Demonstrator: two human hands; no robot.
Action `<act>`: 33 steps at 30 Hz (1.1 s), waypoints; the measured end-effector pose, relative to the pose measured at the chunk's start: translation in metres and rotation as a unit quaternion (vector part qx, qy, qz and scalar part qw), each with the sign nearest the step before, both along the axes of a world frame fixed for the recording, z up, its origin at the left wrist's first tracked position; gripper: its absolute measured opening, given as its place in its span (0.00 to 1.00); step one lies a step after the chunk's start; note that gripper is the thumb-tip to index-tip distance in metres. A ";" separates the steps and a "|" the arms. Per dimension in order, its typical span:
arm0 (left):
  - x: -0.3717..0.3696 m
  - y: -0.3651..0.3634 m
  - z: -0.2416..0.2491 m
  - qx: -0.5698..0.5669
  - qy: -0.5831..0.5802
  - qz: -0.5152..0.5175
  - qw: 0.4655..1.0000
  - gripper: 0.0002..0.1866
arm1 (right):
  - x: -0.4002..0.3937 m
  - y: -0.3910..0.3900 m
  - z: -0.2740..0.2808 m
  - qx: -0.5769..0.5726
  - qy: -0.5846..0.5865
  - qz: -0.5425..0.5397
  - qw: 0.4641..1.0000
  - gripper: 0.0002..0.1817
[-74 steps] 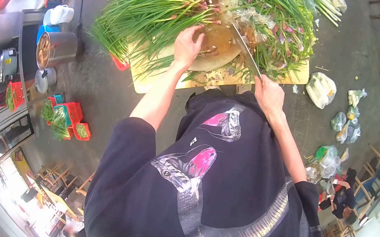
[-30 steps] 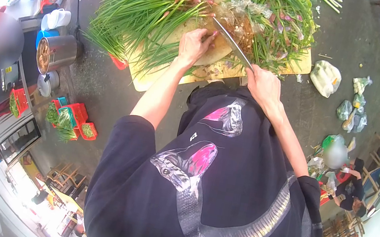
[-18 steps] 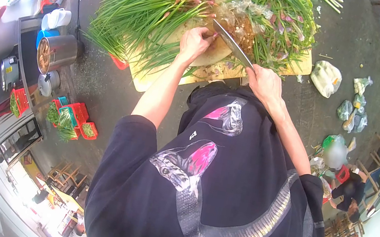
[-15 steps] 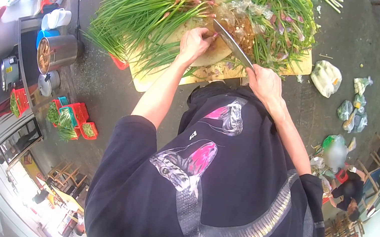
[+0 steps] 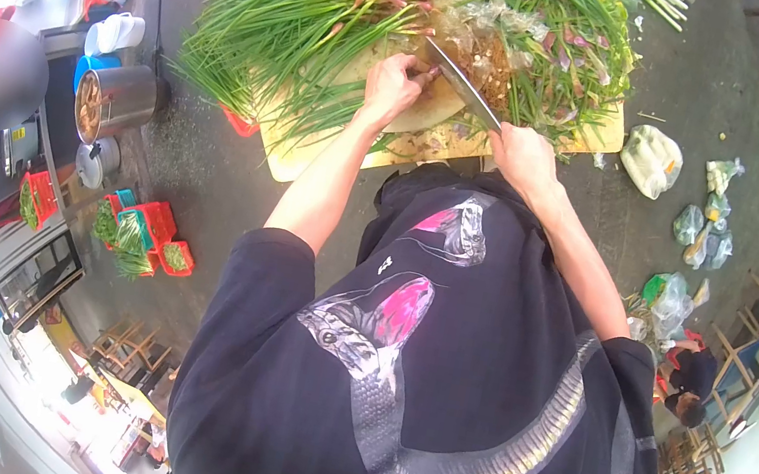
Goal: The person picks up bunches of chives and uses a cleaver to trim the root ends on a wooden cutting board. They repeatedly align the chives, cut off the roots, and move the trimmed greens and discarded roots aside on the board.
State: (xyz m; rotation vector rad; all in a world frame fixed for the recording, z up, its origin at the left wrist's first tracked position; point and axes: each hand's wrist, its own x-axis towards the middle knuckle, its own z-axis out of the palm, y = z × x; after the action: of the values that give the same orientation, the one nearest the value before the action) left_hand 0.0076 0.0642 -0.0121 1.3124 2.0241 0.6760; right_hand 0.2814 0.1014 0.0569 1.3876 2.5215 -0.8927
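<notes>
My left hand (image 5: 391, 89) is closed over the near part of a round cutting board (image 5: 436, 115). Its fingertips pinch a spring onion, whose small purplish bulb (image 5: 430, 74) shows at the fingers; the rest of it is hard to make out. My right hand (image 5: 524, 154) is wrapped around the handle of a kitchen knife. The knife blade (image 5: 465, 86) slants up and left, its tip beyond the bulb and close to my left fingers. A large pile of spring onions (image 5: 284, 27) lies left of the board, bulbs toward the middle. Loose greens and trimmings (image 5: 572, 68) cover the right side.
The yellow tabletop (image 5: 601, 134) borders the floor on both sides. A filled white bag (image 5: 652, 161) and several small plastic bags (image 5: 706, 229) lie to the right. On the left stand a steel pot (image 5: 117, 101) and red baskets of greens (image 5: 160, 224). A person (image 5: 688, 378) is low at far right.
My right hand and the knife have shifted slightly up and left. My left hand stays nearly in place, still pinching the spring onion. The person at far right has moved a little.
</notes>
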 end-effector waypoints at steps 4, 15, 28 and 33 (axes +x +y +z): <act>-0.002 -0.001 0.002 0.016 -0.036 0.011 0.999 0.13 | -0.005 -0.005 -0.006 0.006 -0.005 -0.016 1.000 0.17; -0.011 -0.024 -0.007 0.076 0.034 -0.019 0.996 0.15 | 0.020 -0.005 -0.009 0.031 0.018 -0.100 0.994 0.20; -0.018 -0.065 -0.017 0.146 0.135 -0.080 0.977 0.18 | 0.026 -0.016 0.012 -0.042 0.027 -0.115 0.992 0.21; -0.002 -0.056 -0.025 0.164 0.157 -0.031 0.973 0.16 | 0.027 -0.017 0.007 -0.003 0.022 -0.143 0.989 0.20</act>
State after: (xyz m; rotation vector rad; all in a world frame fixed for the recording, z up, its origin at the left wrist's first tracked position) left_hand 0.0055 0.0079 -0.0370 1.7619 2.1698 0.8445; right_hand 0.3080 0.0842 0.0637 1.7779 2.3846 -0.9843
